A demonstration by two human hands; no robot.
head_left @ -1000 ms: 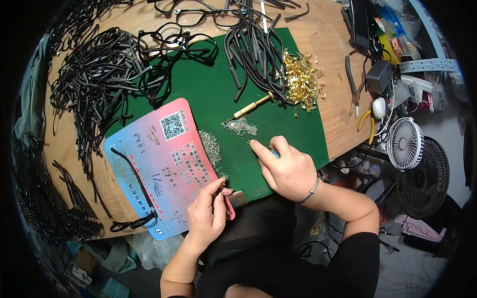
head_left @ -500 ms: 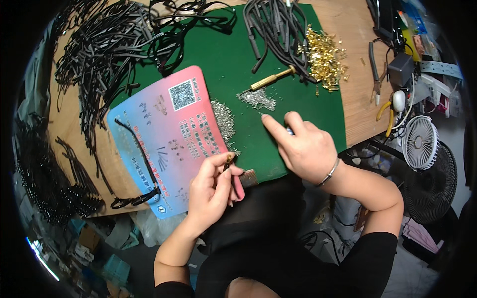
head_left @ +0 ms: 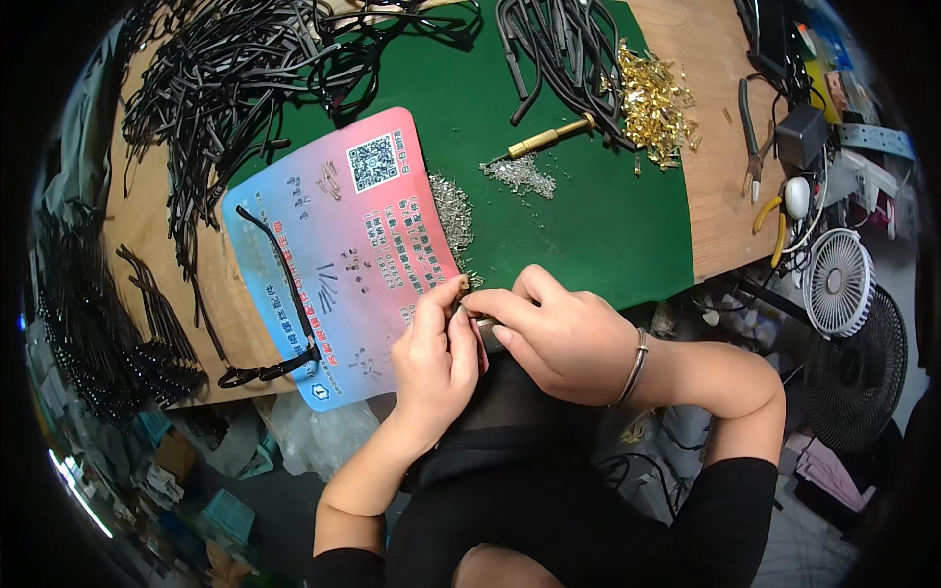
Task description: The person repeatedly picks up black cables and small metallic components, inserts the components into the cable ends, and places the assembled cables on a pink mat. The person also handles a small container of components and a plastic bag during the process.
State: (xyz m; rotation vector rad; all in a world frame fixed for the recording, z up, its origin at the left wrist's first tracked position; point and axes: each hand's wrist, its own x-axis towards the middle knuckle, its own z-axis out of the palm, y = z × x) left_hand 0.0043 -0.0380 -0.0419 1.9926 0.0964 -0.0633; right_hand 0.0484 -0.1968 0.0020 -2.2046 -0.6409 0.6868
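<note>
At the near edge of the green mat (head_left: 578, 240), my left hand (head_left: 439, 353) pinches a small gold-coloured metal piece (head_left: 465, 285) with something dark beside it. My right hand (head_left: 573, 343) meets it there, thumb and forefinger closed close to the left fingertips. Whatever lies between the right fingers is too small to make out. Beyond the hands are a pile of small silver screws (head_left: 453, 211) and a second heap of tiny silver parts (head_left: 520, 176). A brass-handled screwdriver (head_left: 549, 137) lies at the second heap.
A pink-and-blue printed sheet (head_left: 338, 216) carries small metal parts and a black glasses frame piece (head_left: 284, 265). Black temple arms (head_left: 216, 98) pile up at the left, dark strips (head_left: 559, 59) and gold parts (head_left: 652, 108) at the back. Pliers (head_left: 753, 147) and a white fan (head_left: 839, 284) are right.
My right hand has come from the tiny silver parts toward me and to the left, meeting my left hand. The left still pinches the gold piece. The view has shifted slightly.
</note>
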